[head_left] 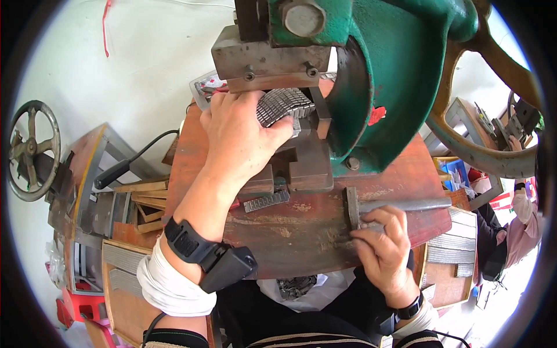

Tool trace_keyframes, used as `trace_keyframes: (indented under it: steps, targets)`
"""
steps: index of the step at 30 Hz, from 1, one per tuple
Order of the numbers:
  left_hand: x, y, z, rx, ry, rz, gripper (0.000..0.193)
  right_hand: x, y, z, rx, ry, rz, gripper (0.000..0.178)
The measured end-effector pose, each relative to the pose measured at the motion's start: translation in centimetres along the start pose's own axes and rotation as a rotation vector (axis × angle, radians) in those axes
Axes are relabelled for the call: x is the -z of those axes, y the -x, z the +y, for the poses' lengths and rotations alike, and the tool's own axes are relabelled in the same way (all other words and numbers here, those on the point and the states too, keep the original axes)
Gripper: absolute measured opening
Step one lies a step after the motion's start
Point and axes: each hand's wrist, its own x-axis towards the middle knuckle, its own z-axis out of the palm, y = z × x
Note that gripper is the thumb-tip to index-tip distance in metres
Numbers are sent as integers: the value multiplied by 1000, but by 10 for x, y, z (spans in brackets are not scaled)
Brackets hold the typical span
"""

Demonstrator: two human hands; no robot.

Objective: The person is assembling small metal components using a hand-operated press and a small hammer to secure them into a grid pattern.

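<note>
My left hand (238, 130) grips a curved bundle of small grey metal segments (284, 104), fingers behind it and thumb along its near side. It holds the bundle at the steel die block (310, 165), beneath the press ram (270, 58). Low over the wooden bench, my right hand (383, 249) has its thumb and fingers drawn together; whatever is between them is too small to make out. Just beyond those fingers lies a hammer (406, 205), its head to the left. A short toothed metal strip (267, 200) rests on the bench before the die block.
The green press frame (400, 75) and its large handwheel (493, 162) rise at the right. Trays of metal strips (449, 255) stand beside the bench. A white bag (331, 296) with metal pieces is at my lap. Another handwheel (35, 149) is far left; a person sits far right.
</note>
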Motion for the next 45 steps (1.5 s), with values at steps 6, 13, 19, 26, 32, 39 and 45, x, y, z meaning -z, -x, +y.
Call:
trace_keyframes:
  steps: [6, 13, 19, 26, 32, 39, 45]
  targets:
    - [24, 33, -15, 229, 398, -23, 45, 11, -3, 14, -14, 31, -5, 27]
    - [72, 154, -10, 455, 885, -162, 47, -1, -5, -16, -9, -300, -90, 39]
    - [25, 168, -1, -97, 332, -405, 58, -38, -35, -20, 128, -476, -396, 79]
    - [33, 170, 2, -71, 249, -395, 60, -47, -49, -6, 227, -356, -585, 73]
    - [32, 162, 9, 52, 230, -375, 61, -52, -36, -7, 54, -440, -567, 71]
    - [29, 164, 4, -28, 196, -382, 63, -40, -11, -30, 185, -25, -369, 63]
    - [26, 167, 3, -20, 186, -355, 60, -37, -3, -31, 287, 360, -262, 38]
